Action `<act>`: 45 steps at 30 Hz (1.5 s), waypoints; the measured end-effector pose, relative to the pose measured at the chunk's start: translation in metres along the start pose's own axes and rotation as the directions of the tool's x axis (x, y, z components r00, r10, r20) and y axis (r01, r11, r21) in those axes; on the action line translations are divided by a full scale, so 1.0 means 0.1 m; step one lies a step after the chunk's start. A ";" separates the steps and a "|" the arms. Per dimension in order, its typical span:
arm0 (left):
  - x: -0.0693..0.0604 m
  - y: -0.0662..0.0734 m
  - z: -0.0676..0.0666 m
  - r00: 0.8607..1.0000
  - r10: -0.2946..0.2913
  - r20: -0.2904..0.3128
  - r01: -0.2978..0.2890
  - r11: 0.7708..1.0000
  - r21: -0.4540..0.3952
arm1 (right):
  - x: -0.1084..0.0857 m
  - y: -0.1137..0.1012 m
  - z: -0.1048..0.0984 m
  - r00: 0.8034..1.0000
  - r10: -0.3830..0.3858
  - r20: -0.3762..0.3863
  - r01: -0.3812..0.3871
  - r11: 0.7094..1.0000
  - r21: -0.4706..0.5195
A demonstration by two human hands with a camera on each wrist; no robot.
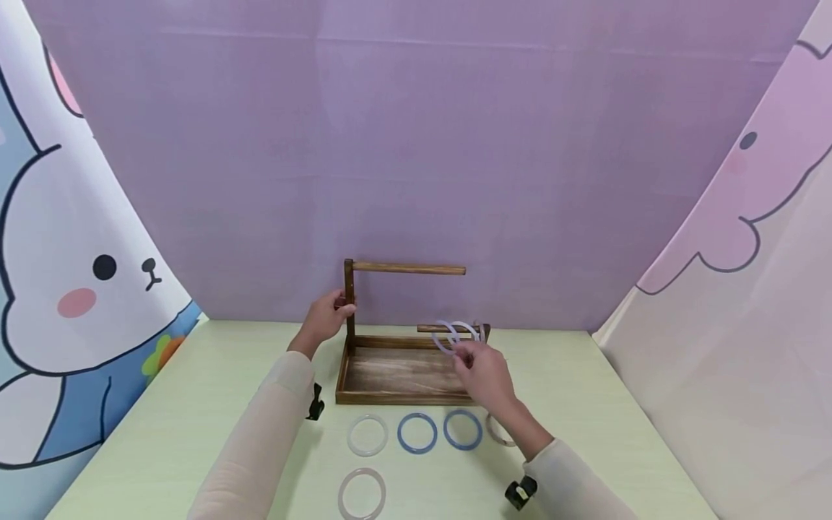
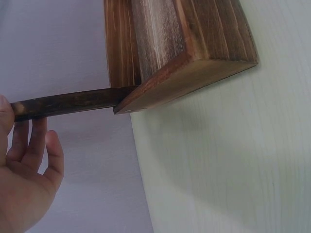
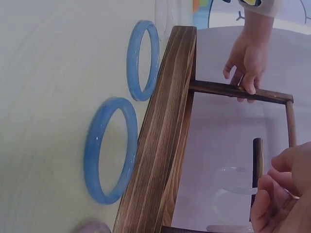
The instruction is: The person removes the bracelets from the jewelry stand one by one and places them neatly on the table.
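Left hand (image 1: 325,315): grip pinching post (image 1: 349,280) of wooden stand (image 1: 403,399). Right hand (image 1: 486,373): grip pinching pale bangle (image 1: 435,342), looped round lower rod (image 1: 425,328). Two blue bangles (image 1: 417,452), clear bangle (image 1: 367,453), pinkish bangle (image 1: 341,497) on tabletop (image 1: 247,375) before stand; another bangle (image 1: 490,430) partly behind right wrist.

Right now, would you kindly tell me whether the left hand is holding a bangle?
No, the left hand grips the tall wooden post.
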State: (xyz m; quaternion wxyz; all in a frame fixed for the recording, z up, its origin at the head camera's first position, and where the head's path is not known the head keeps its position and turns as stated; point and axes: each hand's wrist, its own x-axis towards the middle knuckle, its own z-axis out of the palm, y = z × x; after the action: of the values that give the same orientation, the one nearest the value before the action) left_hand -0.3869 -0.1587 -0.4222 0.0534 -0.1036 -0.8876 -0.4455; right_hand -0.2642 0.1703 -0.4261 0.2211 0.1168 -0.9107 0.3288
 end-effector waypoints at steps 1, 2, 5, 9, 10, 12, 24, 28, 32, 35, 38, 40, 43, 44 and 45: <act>0.00 0.00 0.00 1.000 0.002 0.000 -0.002 1.000 0.001 | 0.01 0.01 0.00 1.000 0.012 -0.006 -0.012 1.000 -0.008; 0.00 0.00 0.00 1.000 0.000 0.000 0.000 1.000 -0.002 | 0.01 0.01 0.00 1.000 0.025 -0.010 -0.025 1.000 -0.017; -0.01 -0.01 0.01 1.000 -0.001 0.006 0.001 1.000 0.000 | 0.02 0.03 -0.01 0.998 0.055 -0.026 -0.056 0.998 -0.034; -0.02 0.00 0.00 0.999 -0.017 0.030 0.016 1.000 0.011 | 0.04 0.05 -0.02 0.996 0.082 -0.043 -0.084 0.995 -0.049; -0.03 0.01 -0.01 0.999 -0.022 0.034 0.021 1.000 0.012 | 0.04 0.06 -0.02 0.995 0.086 -0.044 -0.088 0.995 -0.049; -0.03 0.02 -0.02 0.999 -0.026 0.038 0.026 1.000 0.016 | 0.05 0.06 -0.02 0.995 0.093 -0.044 -0.096 0.994 -0.048; -0.02 0.02 -0.01 1.000 -0.008 0.014 0.008 1.000 0.012 | 0.10 0.05 0.04 0.991 0.133 -0.031 -0.134 0.990 -0.046; -0.02 0.03 0.00 1.000 -0.009 0.011 0.008 1.000 0.012 | 0.11 0.07 0.05 0.988 0.152 -0.027 -0.153 0.986 -0.059; -0.02 0.04 0.01 1.000 -0.015 0.014 0.015 1.000 0.001 | 0.11 0.08 0.07 0.986 0.165 -0.031 -0.166 0.984 -0.062; -0.01 0.03 0.02 1.000 -0.017 0.016 0.016 1.000 0.004 | 0.11 0.08 0.08 0.985 0.167 -0.033 -0.169 0.984 -0.054; 0.00 0.02 0.03 1.000 -0.017 0.017 0.017 1.000 0.013 | 0.10 0.08 0.09 0.985 0.168 -0.036 -0.170 0.985 -0.041; 0.00 0.02 0.03 1.000 -0.014 0.017 0.014 1.000 0.013 | 0.10 0.07 0.10 0.986 0.166 -0.033 -0.167 0.986 -0.028; 0.00 0.03 0.03 1.000 -0.011 0.020 0.011 1.000 0.007 | 0.10 0.06 0.10 0.987 0.158 -0.030 -0.158 0.987 -0.019; 0.00 0.03 0.03 1.000 -0.009 0.022 0.009 1.000 0.005 | 0.10 0.06 0.10 0.987 0.155 -0.033 -0.156 0.988 -0.021; 0.00 0.04 0.03 1.000 -0.010 0.023 0.010 1.000 0.001 | 0.10 0.06 0.10 0.988 0.152 -0.034 -0.153 0.988 -0.021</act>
State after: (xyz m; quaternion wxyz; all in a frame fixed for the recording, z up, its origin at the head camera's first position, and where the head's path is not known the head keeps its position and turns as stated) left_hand -0.3861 -0.1538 -0.4213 0.0413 -0.1042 -0.8888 -0.4443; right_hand -0.2786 0.1672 -0.4310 0.2113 0.0390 -0.9170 0.3360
